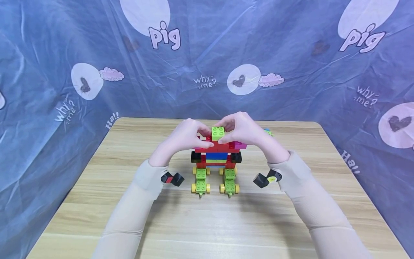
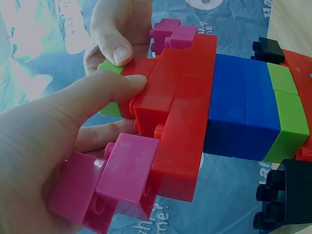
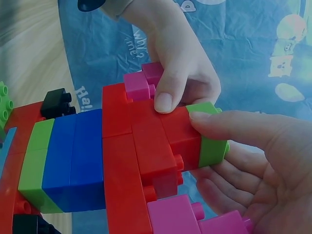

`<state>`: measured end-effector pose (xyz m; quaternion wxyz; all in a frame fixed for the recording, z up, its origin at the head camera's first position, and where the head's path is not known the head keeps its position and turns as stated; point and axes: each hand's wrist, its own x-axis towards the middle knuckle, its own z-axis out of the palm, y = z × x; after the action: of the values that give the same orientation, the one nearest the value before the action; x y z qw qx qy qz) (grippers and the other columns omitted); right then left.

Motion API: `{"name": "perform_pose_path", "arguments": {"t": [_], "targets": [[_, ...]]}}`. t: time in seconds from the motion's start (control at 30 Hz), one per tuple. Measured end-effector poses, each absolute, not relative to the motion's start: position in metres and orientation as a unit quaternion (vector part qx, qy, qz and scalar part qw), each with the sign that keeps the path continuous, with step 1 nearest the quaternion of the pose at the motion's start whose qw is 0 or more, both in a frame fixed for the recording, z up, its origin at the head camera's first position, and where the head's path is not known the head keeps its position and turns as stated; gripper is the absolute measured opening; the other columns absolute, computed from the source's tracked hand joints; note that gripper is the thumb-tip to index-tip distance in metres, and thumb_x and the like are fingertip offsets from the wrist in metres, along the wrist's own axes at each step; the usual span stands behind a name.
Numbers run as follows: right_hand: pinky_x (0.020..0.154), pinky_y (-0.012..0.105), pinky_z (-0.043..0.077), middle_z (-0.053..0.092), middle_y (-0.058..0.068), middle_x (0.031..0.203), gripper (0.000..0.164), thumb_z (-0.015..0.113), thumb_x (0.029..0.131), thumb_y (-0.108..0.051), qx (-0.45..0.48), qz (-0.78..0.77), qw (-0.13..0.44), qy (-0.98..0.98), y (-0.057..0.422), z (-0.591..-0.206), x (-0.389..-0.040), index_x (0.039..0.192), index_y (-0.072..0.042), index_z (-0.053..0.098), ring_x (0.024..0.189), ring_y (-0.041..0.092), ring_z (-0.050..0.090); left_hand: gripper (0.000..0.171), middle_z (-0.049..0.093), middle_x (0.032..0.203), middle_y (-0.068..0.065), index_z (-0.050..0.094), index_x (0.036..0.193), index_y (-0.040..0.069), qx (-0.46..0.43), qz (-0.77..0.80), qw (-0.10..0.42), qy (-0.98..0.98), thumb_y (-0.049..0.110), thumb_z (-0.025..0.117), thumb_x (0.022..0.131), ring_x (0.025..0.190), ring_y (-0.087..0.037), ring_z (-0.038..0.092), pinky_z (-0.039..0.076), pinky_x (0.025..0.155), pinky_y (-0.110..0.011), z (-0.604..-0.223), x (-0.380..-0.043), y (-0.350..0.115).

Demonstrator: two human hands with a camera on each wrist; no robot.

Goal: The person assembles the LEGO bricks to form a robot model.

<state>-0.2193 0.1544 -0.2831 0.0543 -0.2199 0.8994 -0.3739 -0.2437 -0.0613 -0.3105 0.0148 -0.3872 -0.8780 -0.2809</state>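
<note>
A block figure stands mid-table, with a lime green brick (image 1: 218,133) on top. My right hand (image 1: 244,130) pinches that brick, its thumb on the near face in the right wrist view. Just below, my left hand (image 1: 185,136) grips the upper red bricks (image 2: 161,90), thumb across their near side; its fingertips behind are partly hidden. Pink bricks (image 3: 173,214) stick out at both sides of the red part. Lower come blue bricks (image 2: 243,105), black side bricks (image 1: 236,157) and two green wheeled bases (image 1: 201,185) with yellow wheels.
A small blue and green piece (image 1: 267,131) lies behind my right wrist, mostly hidden. The wooden table (image 1: 207,223) meets a blue printed cloth (image 1: 207,97) at its back and sides. Small black cameras (image 1: 267,178) hang under both wrists.
</note>
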Motion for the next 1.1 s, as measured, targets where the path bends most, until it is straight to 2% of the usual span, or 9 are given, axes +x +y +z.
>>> {"name": "perform_pose_path", "arguments": {"t": [0.67, 1.1], "targets": [[0.085, 0.041, 0.057, 0.073, 0.011, 0.103, 0.044, 0.084, 0.073, -0.016, -0.220, -0.370, 0.052, 0.901, 0.1524, -0.2822, -0.2200, 0.114, -0.007, 0.071, 0.093, 0.026, 0.071, 0.026, 0.075, 0.091, 0.000, 0.076, 0.094, 0.013, -0.377, -0.281, 0.004, -0.883, 0.032, 0.079, 0.077, 0.086, -0.014, 0.068, 0.055, 0.075, -0.029, -0.3092, -0.2410, -0.0632], [0.089, 0.042, 0.055, 0.071, 0.011, 0.107, 0.045, 0.083, 0.073, -0.015, -0.228, -0.365, 0.057, 0.901, 0.1540, -0.2792, -0.2182, 0.115, -0.006, 0.068, 0.098, 0.027, 0.069, 0.027, 0.075, 0.091, 0.001, 0.076, 0.095, 0.013, -0.381, -0.285, 0.002, -0.880, 0.033, 0.079, 0.077, 0.084, -0.012, 0.069, 0.056, 0.073, -0.027, -0.3098, -0.2415, -0.0620]]}}
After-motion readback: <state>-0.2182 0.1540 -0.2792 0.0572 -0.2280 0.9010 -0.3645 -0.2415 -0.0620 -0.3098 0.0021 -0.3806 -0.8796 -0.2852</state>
